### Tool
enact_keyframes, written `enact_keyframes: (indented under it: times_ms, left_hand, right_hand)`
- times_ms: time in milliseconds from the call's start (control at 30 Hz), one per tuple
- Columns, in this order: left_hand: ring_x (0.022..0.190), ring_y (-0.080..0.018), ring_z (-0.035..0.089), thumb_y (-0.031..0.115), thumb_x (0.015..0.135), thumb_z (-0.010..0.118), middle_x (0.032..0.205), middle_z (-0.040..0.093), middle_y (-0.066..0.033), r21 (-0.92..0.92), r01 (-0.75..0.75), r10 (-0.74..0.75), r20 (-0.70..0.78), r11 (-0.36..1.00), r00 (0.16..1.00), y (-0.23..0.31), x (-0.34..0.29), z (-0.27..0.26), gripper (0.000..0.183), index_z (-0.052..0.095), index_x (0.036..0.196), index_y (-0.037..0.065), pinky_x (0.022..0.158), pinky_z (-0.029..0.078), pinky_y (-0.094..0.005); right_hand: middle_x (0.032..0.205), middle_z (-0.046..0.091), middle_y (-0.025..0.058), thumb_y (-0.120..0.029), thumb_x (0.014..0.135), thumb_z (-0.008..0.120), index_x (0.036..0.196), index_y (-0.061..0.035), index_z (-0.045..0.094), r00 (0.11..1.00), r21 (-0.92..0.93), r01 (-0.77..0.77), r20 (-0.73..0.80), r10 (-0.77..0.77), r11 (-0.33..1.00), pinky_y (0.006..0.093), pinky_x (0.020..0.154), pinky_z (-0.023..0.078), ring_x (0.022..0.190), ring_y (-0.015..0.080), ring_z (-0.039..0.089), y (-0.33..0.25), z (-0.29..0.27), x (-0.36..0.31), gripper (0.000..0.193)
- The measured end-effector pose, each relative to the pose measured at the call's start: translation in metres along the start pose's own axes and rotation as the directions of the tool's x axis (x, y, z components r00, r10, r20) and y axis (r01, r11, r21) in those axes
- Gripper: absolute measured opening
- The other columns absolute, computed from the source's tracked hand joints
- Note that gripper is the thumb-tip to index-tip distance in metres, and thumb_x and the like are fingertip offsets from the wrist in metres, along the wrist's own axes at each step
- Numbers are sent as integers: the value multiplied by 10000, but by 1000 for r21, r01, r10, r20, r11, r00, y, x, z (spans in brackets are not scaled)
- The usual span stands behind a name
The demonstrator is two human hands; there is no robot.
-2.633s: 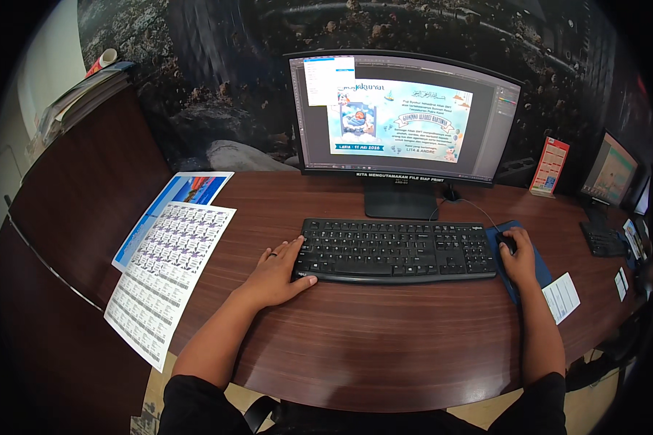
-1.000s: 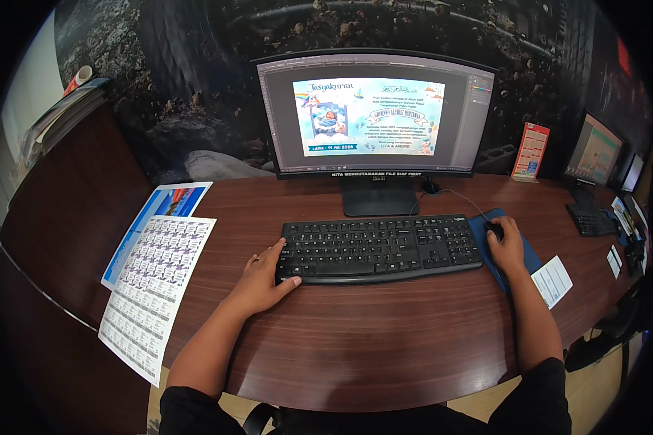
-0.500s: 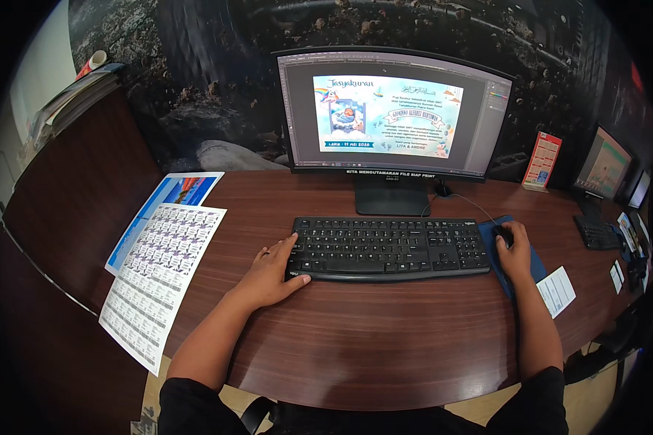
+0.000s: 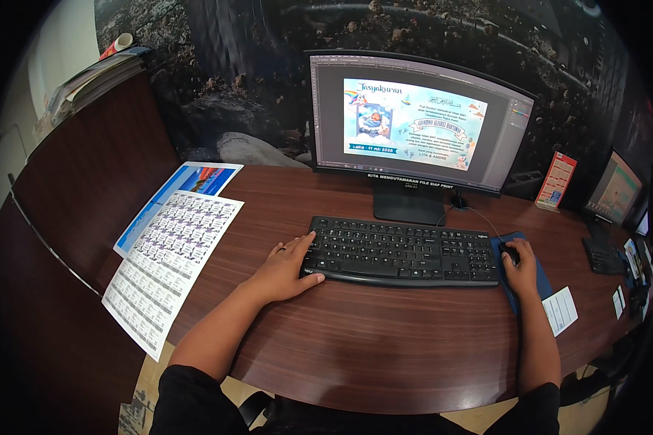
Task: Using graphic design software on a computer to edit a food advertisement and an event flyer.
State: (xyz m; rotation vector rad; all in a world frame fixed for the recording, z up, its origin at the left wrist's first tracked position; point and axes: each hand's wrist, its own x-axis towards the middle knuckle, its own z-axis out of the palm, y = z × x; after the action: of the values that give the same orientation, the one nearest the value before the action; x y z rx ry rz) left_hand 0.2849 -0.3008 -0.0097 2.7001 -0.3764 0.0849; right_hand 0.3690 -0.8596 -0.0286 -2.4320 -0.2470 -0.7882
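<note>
My left hand (image 4: 284, 270) rests flat on the wooden desk (image 4: 384, 341), its fingers spread and touching the left end of a black keyboard (image 4: 403, 251). My right hand (image 4: 521, 267) is wrapped over a black mouse (image 4: 509, 252) that sits on a dark blue mouse pad (image 4: 534, 284) right of the keyboard. A curved monitor (image 4: 413, 119) on a stand faces me behind the keyboard and shows a colourful card design on a grey workspace.
Printed sheets (image 4: 168, 261) with rows of small labels lie at the desk's left, over a blue poster (image 4: 196, 179). A white slip (image 4: 560, 310) lies right of the mouse pad. A small calendar card (image 4: 556, 179), a second monitor (image 4: 615, 190) and keyboard (image 4: 601, 255) stand at the far right. Stacked papers (image 4: 87, 81) top the left partition.
The picture on the monitor has been zoomed and shifted. My hands stay on the keyboard's end and the mouse; the view has swung slightly.
</note>
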Motion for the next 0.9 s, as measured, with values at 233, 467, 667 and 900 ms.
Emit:
enact_keyframes:
  times_ms: [233,467,667,900]
  left_hand:
    - [1503,-442,356,465,932,711,1595,387,-296,-24,15,-15,21,1000,1000,6,1,-5,970,215,1629,8,1247,218,-572]
    - [1503,-444,355,462,933,710,1591,387,-305,-15,17,-17,21,1000,1000,4,1,-4,970,215,1630,5,1251,218,-559]
    - [1501,-443,357,453,932,713,1587,390,-306,-16,18,-18,20,1000,1000,5,1,-3,966,218,1627,0,1252,219,-555]
    - [1488,-447,376,495,929,698,1588,386,-296,-11,0,0,4,1000,1000,0,2,0,967,224,1624,18,1242,224,-591]
  right_hand:
    - [1280,624,209,-65,861,722,1103,6,686,999,-21,-36,8,36,999,411,1052,476,1243,387,606,-4,-2,0,255]
    - [1282,625,203,-58,859,722,1108,1,686,1000,-32,-11,-4,11,999,410,1044,485,1239,389,610,0,0,1,259]
    - [1287,630,196,-63,855,714,1129,-9,670,1000,-32,-18,8,18,999,415,1041,486,1235,387,615,0,-1,0,282]
    - [1278,638,182,-50,835,692,1089,-15,659,999,-59,-45,6,46,997,423,1026,491,1224,391,615,-5,-2,0,259]
